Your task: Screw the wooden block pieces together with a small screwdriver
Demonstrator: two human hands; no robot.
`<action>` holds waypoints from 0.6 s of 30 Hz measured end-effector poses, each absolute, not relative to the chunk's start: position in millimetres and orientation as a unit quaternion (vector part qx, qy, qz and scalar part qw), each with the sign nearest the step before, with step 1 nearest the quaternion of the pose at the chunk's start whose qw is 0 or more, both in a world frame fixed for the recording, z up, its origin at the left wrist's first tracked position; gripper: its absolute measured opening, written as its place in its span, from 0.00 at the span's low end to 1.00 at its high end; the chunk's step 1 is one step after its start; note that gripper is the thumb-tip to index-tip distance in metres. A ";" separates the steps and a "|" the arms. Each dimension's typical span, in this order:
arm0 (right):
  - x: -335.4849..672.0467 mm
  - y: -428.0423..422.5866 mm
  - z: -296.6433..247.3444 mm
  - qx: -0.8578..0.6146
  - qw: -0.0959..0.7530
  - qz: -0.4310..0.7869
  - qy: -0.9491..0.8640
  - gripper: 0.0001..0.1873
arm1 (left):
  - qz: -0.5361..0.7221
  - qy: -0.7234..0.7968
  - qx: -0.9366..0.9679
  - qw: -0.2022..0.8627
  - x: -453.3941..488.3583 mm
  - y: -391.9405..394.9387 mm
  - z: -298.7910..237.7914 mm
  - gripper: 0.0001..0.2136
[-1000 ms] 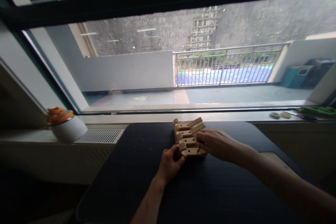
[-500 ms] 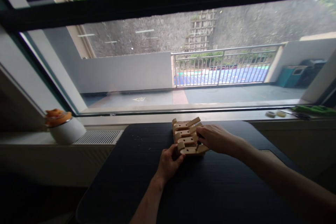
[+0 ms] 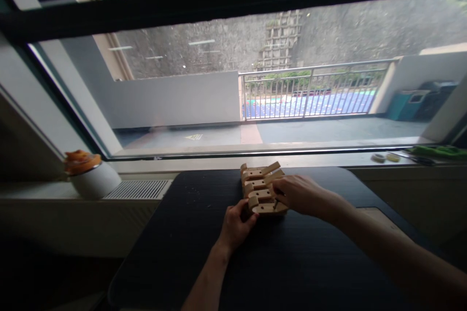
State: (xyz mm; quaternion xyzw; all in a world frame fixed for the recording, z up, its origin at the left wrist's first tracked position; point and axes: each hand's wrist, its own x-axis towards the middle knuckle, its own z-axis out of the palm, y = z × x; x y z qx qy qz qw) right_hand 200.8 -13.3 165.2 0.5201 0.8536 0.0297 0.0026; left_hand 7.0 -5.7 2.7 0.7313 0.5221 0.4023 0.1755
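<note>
A wooden assembly (image 3: 260,187) of several stacked light-wood pieces with holes sits on a dark table (image 3: 189,252), near its far edge. My left hand (image 3: 236,226) grips the near left corner of the assembly, fingers curled against it. My right hand (image 3: 299,195) is closed at the assembly's right side, pinching a small dark tool or pin (image 3: 276,202) that points down onto the nearest wooden piece. What exactly the right fingers hold is too small to name.
A white pot with an orange top (image 3: 91,175) stands on the sill at the left, beside a vent grille (image 3: 136,189). Small rolls (image 3: 383,158) and a green item (image 3: 438,151) lie on the sill at right. A large window spans the back.
My right hand has shifted slightly toward me along the assembly's right side, with the small dark tool. My left hand has kept its grip on the corner.
</note>
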 end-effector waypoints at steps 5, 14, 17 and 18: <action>196.1 -9.0 154.8 0.595 0.007 0.050 0.802 0.21 | 0.405 0.527 0.726 0.176 7.0 -4.8 0.6 0.17; 200.0 -12.8 158.2 0.512 0.018 0.048 0.858 0.11 | 0.409 0.523 0.724 0.187 6.8 -6.3 2.2 0.16; 193.5 -12.3 151.7 0.539 0.033 0.048 0.840 0.14 | 0.407 0.523 0.724 0.191 6.7 -5.9 1.9 0.16; 192.4 -11.4 150.1 0.553 0.038 0.048 0.831 0.15 | 0.406 0.523 0.724 0.192 6.7 -5.8 1.8 0.16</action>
